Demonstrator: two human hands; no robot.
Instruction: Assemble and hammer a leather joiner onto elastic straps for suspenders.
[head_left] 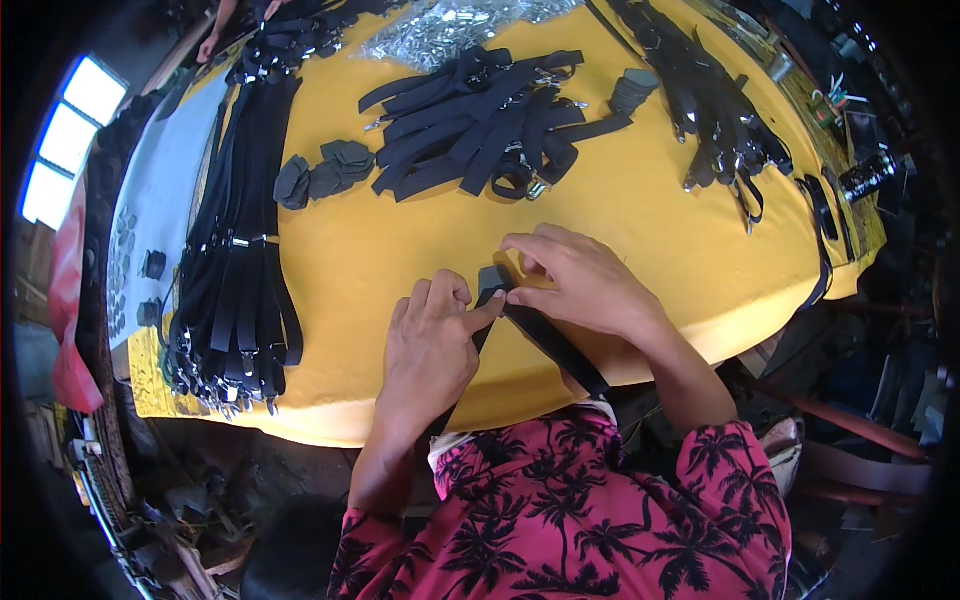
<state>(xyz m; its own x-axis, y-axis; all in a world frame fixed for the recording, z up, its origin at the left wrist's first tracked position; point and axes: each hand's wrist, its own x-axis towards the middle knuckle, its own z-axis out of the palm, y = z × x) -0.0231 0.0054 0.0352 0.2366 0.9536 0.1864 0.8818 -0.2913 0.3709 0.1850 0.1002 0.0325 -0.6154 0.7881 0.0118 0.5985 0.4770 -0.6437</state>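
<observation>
Black suspender straps (556, 350) meet in a V at a small dark grey patch (493, 277) near the table's front edge. My left hand (430, 345) is closed, with its thumb pressed over the straps just below the patch; its fingertips are partly hidden. My right hand (590, 285) rests beside it, the thumb tip touching the joined straps. Its other fingers are curled loosely, apart from the thumb. One strap runs down to the right toward my shirt. The other passes under my left hand and hangs over the edge.
On the yellow-covered table (400, 255), a heap of black straps with metal clips (470, 125) lies ahead. Dark patches (335, 170) are stacked nearby. Long strap bundles lie left (235, 240) and right (700, 90). Metal clips (450, 30) fill the far side. Another person's hand (207, 47) shows far left.
</observation>
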